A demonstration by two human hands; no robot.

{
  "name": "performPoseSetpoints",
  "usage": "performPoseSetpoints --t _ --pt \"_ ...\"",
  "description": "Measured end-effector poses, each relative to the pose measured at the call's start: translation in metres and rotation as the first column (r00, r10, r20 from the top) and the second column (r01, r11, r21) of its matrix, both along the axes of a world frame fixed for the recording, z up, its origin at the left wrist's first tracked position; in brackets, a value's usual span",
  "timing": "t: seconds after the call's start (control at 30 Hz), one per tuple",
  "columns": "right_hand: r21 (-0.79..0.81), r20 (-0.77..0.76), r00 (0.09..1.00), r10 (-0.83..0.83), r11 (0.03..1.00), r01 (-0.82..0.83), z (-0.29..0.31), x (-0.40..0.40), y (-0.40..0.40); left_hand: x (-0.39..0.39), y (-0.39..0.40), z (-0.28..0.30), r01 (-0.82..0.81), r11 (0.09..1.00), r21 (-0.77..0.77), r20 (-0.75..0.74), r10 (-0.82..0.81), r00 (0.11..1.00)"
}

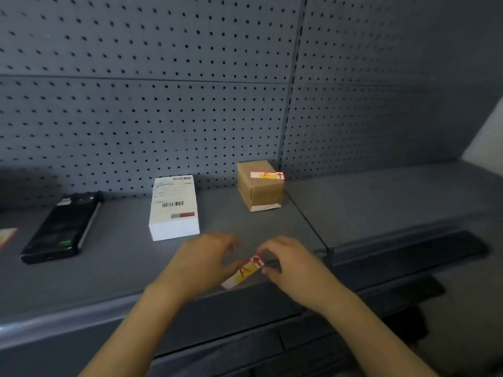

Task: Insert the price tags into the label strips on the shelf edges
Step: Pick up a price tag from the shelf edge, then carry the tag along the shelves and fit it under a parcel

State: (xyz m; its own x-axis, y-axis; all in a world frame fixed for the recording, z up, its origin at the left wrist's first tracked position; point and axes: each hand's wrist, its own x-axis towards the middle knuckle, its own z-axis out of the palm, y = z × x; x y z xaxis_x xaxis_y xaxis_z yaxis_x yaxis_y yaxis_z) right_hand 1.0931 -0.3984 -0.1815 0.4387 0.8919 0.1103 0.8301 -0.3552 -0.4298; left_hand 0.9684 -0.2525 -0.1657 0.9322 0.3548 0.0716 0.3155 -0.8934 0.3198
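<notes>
Low centre of frame, both my left hand (pixel 201 259) and right hand (pixel 288 263) fingers pinch the price tag (pixel 246 270) above the shelf edge (pixel 81 314); held tilted, it could buckle and miss the label strip

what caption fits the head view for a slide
Both hands, left hand and right hand, hold a price tag at the shelf edge.

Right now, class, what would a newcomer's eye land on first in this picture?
First the two hands, left and right, meeting over a red, yellow and white tag at the shelf's front edge. Behind them stand a white box and a brown box bearing a similar tag; a black device lies at far left.
</notes>
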Motion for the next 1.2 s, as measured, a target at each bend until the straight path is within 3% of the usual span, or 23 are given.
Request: performPoseSetpoints --t 0.2,0.43,0.57,0.83,1.0,1.2 --pt "-0.046 0.055 0.974 0.219 0.975 -0.216 -0.011 0.02 0.036 0.003 0.013 -0.007 -0.118 0.993 -0.015 -0.01 0.118 0.993" --pt "-0.157 0.005 0.945 0.327 0.933 -0.323 -0.005 0.03 0.047 0.002 0.024 -0.008 -0.165 0.986 -0.035 -0.012 0.165 0.986" --pt "-0.106 0.045 0.947 0.318 0.944 -0.312 0.007 0.03 0.046 0.003 0.025 0.0 -0.17 0.985 -0.006 -0.006 0.17 0.985" --pt "0.067 -0.095 0.953 0.288 0.957 -0.283 0.038 0.024 0.06 -0.034 0.029 0.027 -0.319 0.946 0.05 0.042 0.318 0.947" --pt "0.099 -0.128 0.903 0.409 0.911 -0.399 0.043 -0.003 0.083 -0.078 0.026 0.046 -0.442 0.895 0.057 0.093 0.436 0.895" --pt "0.12 -0.141 0.79 0.596 0.803 -0.584 0.047 -0.068 0.126 -0.15 0.029 0.051 -0.62 0.773 0.131 0.065 0.618 0.784"
